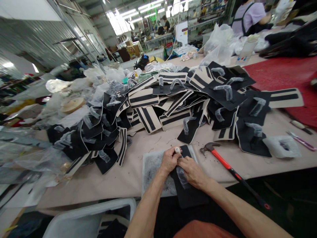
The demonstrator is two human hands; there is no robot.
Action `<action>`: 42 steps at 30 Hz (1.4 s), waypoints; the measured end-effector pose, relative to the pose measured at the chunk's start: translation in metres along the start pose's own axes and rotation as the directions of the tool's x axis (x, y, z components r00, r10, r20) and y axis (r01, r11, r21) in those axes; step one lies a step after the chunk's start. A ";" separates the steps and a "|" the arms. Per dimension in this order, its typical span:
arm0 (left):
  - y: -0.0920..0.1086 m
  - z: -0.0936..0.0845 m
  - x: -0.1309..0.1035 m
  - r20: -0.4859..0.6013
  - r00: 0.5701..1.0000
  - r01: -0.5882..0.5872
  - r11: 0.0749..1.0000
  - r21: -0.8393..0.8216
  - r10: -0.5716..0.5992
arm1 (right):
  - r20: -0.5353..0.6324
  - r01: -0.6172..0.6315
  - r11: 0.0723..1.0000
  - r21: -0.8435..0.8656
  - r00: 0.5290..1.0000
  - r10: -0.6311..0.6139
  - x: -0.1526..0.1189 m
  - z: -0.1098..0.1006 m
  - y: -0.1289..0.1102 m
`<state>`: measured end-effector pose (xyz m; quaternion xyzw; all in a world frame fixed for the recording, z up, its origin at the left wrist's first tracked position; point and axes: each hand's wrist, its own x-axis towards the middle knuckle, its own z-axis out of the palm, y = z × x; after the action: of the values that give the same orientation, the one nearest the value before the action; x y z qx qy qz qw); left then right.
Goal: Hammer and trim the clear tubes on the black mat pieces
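Observation:
My left hand (169,160) is closed around a small upright tool with a round white end (177,150); the rest of it is hidden by fingers. Close beside it, my right hand (190,170) has its fingers curled over the upper part of a plastic-wrapped strap (182,177). This strap is on a black panel (190,196) that lies partly over a scuffed pale board (155,170) at the table's front edge. What the right fingertips touch is hidden. A claw hammer (228,167) with a red and black handle lies to the right.
A pile of black panels with cream, striped backs (146,99) spreads across the table (138,152). At the right lie a pink-handled cutter (303,141), another small tool (300,126) and a pale block (282,146). A bin (91,211) stands below left. A person (247,18) sits beyond.

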<state>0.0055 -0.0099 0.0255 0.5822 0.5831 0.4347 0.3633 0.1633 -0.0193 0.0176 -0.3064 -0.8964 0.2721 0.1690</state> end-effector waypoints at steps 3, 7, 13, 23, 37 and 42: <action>-0.004 0.013 -0.003 -0.170 0.985 -0.014 0.996 0.086 0.028 | -0.044 -0.036 0.999 0.007 0.998 0.036 -0.001 0.010 0.009; -0.004 0.023 -0.006 -0.392 0.919 0.027 0.984 0.178 0.046 | -0.048 -0.049 0.998 0.047 0.998 0.051 -0.003 0.008 0.011; 0.009 0.021 -0.011 -0.359 0.913 -0.092 0.956 0.279 0.193 | -0.049 -0.049 0.997 0.059 0.997 0.052 -0.004 0.010 0.007; 0.028 -0.025 0.010 0.219 0.968 -0.129 0.992 0.003 0.125 | -0.004 -0.123 0.986 0.109 0.992 0.124 0.000 -0.002 0.004; 0.056 -0.083 0.007 -0.554 0.829 -0.069 0.969 -0.236 -0.076 | -0.058 -0.008 0.946 -0.324 0.998 -0.012 0.004 -0.020 -0.017; 0.032 -0.096 -0.016 -0.702 0.689 -0.014 0.965 -0.261 -0.180 | -0.185 -0.428 0.841 -0.330 0.903 0.387 0.020 -0.040 -0.040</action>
<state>-0.0708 -0.0356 0.0882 0.2884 0.6459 0.6796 0.1945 0.1485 -0.0175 0.0763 -0.5305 -0.8343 0.1141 0.0971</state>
